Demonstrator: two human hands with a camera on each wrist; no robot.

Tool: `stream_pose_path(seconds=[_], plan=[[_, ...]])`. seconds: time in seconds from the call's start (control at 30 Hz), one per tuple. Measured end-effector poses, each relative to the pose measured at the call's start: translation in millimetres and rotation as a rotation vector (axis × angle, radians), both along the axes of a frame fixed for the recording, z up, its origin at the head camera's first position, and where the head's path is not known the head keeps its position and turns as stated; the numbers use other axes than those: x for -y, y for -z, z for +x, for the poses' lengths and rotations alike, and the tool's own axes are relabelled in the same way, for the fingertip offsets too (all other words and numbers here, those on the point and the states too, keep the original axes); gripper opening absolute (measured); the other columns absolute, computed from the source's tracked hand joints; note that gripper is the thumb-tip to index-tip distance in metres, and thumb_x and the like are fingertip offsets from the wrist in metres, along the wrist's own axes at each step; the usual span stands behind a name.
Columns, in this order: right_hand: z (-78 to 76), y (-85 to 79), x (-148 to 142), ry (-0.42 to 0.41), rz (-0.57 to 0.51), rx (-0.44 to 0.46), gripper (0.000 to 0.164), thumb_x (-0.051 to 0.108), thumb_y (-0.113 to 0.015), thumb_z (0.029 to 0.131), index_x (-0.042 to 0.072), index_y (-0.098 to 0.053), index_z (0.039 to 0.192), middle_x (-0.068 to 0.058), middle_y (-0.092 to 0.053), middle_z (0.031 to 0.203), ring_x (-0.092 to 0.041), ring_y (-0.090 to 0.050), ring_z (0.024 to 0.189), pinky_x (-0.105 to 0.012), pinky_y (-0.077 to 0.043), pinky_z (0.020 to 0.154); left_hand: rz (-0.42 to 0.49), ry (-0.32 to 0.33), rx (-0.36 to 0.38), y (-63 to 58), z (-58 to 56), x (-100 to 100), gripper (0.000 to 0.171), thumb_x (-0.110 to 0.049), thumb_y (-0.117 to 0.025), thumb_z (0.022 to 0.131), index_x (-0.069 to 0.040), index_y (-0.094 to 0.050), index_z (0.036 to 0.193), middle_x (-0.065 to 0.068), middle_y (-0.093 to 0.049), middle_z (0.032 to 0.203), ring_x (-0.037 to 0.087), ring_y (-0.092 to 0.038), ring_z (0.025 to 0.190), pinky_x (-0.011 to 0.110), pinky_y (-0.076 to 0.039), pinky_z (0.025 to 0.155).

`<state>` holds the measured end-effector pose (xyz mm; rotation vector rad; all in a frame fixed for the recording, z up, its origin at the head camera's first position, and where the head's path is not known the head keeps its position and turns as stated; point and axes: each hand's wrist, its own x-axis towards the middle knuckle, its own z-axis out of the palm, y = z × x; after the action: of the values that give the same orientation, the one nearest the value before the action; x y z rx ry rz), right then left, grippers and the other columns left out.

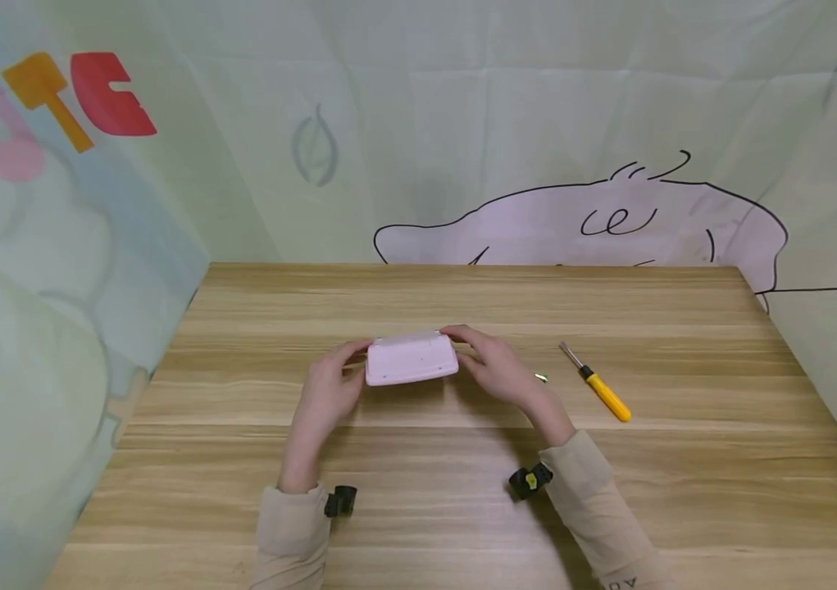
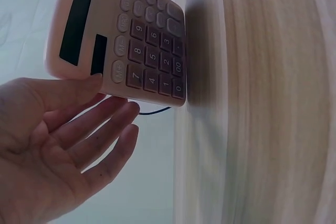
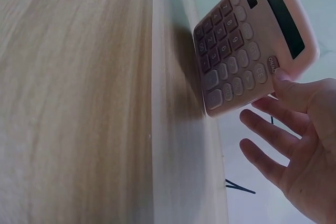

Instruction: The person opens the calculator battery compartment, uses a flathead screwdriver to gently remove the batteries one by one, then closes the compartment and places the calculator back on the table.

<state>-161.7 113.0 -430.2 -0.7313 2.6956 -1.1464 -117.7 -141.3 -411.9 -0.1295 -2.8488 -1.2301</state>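
Both hands hold a pink calculator (image 1: 412, 359) near the middle of the table. Its keypad and dark display face back toward the wrists, as the left wrist view of the calculator (image 2: 149, 51) shows. It is tilted up, lower edge close to the tabletop; whether that edge touches is unclear. My left hand (image 1: 329, 385) pinches one side near the display, thumb on the front and the other fingers behind. On the opposite side, my right hand (image 1: 495, 366) pinches it with the thumb (image 3: 291, 90) beside the ON/AC key.
A screwdriver (image 1: 598, 385) with a yellow and black handle lies right of the right hand. Between them is a small shiny greenish object (image 1: 540, 378), too small to identify. The wooden table (image 1: 425, 524) meets a printed cloth backdrop (image 1: 418, 147) at its far edge.
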Motion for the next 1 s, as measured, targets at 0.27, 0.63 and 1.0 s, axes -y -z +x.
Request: stream_pose_path(seconds=[0.27,0.63,1.0], plan=[[-0.9,-1.2,-0.8,0.0,-0.047,0.013,0.039,0.013,-0.055,0.097,0.011,-0.053,0.136,-0.007,-0.058,0.137,-0.027,-0.052,0.129,-0.046,-0.043,0.106,0.018,-0.003,-0.021,-1.8,1.4,-0.8,0.036,-0.002,-0.061,0.089,-0.002,-0.06,0.126,0.02,-0.063,0.125,0.035,-0.063,0.112,0.047,-0.053,0.091],[-1.6,-0.8,-2.8,0.009,-0.069,0.008,0.038,0.016,-0.055,0.097,0.012,-0.055,0.134,-0.006,-0.059,0.136,-0.025,-0.051,0.131,-0.045,-0.041,0.109,0.039,-0.014,0.003,-4.4,3.5,-2.2,0.037,0.0,-0.059,0.09,-0.002,-0.06,0.127,0.019,-0.065,0.123,0.034,-0.063,0.112,0.045,-0.053,0.092],[-2.1,-2.2,-2.5,0.016,-0.107,0.048,0.038,0.012,-0.052,0.098,0.011,-0.053,0.136,-0.008,-0.058,0.137,-0.027,-0.053,0.128,-0.044,-0.043,0.106,0.075,-0.037,-0.014,-6.6,3.7,-4.0,0.035,0.001,-0.059,0.089,-0.003,-0.062,0.124,0.019,-0.066,0.12,0.033,-0.065,0.108,0.044,-0.053,0.091]])
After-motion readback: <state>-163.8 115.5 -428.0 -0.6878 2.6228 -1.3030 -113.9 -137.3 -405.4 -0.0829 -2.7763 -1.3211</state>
